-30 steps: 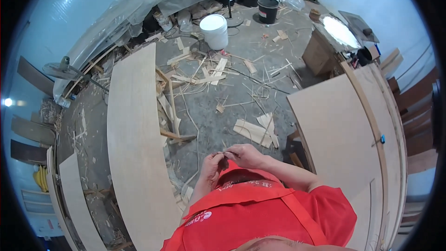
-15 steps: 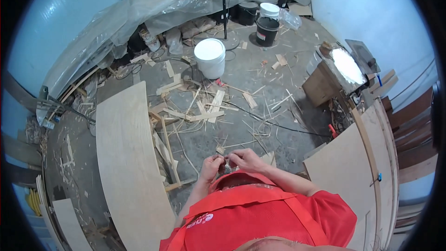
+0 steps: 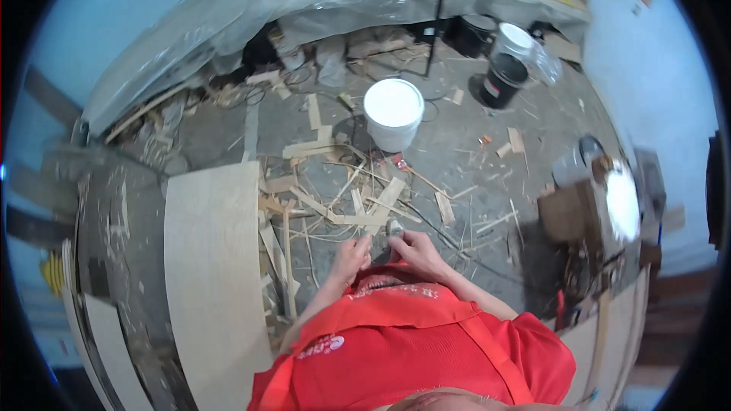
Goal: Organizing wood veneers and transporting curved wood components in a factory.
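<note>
Standing over a littered concrete floor (image 3: 487, 137), the person in a red shirt (image 3: 411, 350) keeps both hands close together in front of the chest. The left hand (image 3: 350, 257) and the right hand (image 3: 415, 251) meet around a small grey object (image 3: 394, 228), which sits between the fingertips, pinched from both sides; what it is cannot be told at this size. Thin wood offcuts (image 3: 358, 205) lie scattered on the floor just beyond the hands. A long pale plywood sheet (image 3: 213, 274) lies to the person's left. A white bucket (image 3: 393, 113) stands further off, with a black bucket (image 3: 502, 80) well apart to its right
</note>
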Demonstrator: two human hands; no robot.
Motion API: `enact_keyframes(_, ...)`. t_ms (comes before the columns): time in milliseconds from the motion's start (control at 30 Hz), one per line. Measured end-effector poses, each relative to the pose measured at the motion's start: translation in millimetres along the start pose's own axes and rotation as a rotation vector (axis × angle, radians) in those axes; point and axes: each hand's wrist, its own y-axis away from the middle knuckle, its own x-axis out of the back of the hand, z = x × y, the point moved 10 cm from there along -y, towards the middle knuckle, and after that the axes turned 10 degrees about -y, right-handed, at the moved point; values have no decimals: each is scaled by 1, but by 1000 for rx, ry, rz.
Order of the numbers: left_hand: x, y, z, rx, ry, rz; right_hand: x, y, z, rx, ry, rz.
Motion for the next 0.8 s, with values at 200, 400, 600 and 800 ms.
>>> enact_keyframes(200, 9, -77, 98, -75, -33, 117, 36, -137, -67, -19, -13, -134)
enact_keyframes(400, 62, -148, 139, -69, -41, 247, 44, -258, -110, -20, 127, -225)
enact_keyframes(600, 128, -235, 200, -129, -172, 279, 5, -373, -111, -59, 85, -235)
enact_keyframes(800, 233, -342, 290, -379, -253, 299, -67, -504, -154, 10, 194, -211)
